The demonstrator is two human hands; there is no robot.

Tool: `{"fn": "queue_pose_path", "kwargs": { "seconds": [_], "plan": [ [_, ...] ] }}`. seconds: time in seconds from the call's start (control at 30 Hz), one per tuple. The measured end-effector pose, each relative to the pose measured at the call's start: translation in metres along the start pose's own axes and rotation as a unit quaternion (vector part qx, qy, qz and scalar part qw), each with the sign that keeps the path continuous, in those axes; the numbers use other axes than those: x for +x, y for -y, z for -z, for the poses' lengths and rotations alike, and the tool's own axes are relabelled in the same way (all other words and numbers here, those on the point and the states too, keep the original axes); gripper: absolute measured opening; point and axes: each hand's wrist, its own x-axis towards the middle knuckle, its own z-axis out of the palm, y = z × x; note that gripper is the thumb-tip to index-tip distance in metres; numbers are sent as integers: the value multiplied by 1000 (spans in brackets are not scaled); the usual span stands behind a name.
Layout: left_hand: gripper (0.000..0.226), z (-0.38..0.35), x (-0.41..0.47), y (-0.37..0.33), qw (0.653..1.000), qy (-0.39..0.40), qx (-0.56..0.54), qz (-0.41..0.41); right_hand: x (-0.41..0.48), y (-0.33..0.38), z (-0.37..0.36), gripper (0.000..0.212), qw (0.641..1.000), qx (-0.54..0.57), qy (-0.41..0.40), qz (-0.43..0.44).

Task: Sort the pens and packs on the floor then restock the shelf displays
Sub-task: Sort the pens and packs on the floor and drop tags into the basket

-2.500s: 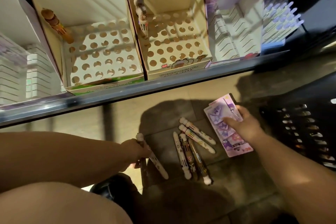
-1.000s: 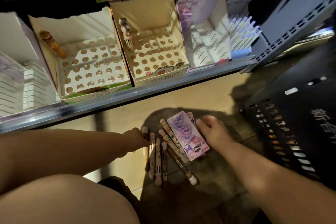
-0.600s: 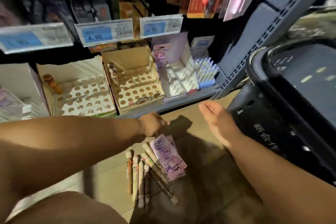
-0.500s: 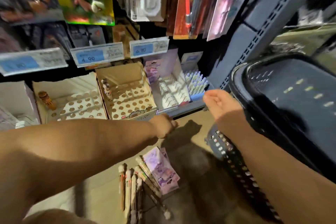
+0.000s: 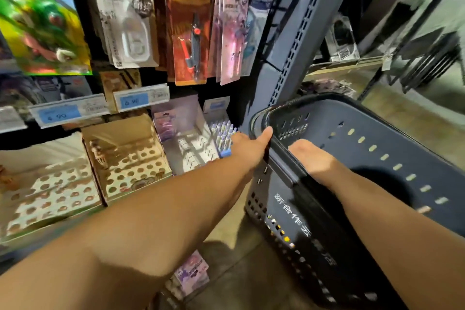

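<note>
Both arms stretch to frame centre, the left hand gripping the black basket by its rim, the right hand dipped inside with its fingers hidden, so its grasp cannot be told.

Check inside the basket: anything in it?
Only the right hand shows inside the basket, against bare slotted wall. The near side is hidden behind the rim and forearm.

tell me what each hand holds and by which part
Left hand grips the black basket by its near rim; right hand is inside it, hold unclear.

Forearms, left hand and right hand are bare.
</note>
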Motion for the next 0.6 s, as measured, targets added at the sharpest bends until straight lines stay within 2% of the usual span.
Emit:
{"fn": "queue_pose_path", "kwargs": {
  "seconds": [0.1, 0.2, 0.33, 0.47, 0.6],
  "plan": [
    [115, 1, -25, -12, 1000, 14, -13, 0, -7, 17, -3, 22, 996, 83, -14, 1],
    [95, 2, -30, -16, 1000, -13, -2, -3, -24, 29, -6, 16, 996, 89, 2, -4],
    [99, 12, -23, -16, 998, -59, 5, 6, -47, 48, -25, 19, 981, 192, 15, -1],
    [102, 38, -22, -11, 996, -60, 65, 27, -59, 62, -65, 22, 957, 290, 4, 12],
    [98, 68, -18, 3, 994, -65, 82, 11, -62, 68, -101, 38, 943, 331, 35, -11]
  ]
}}
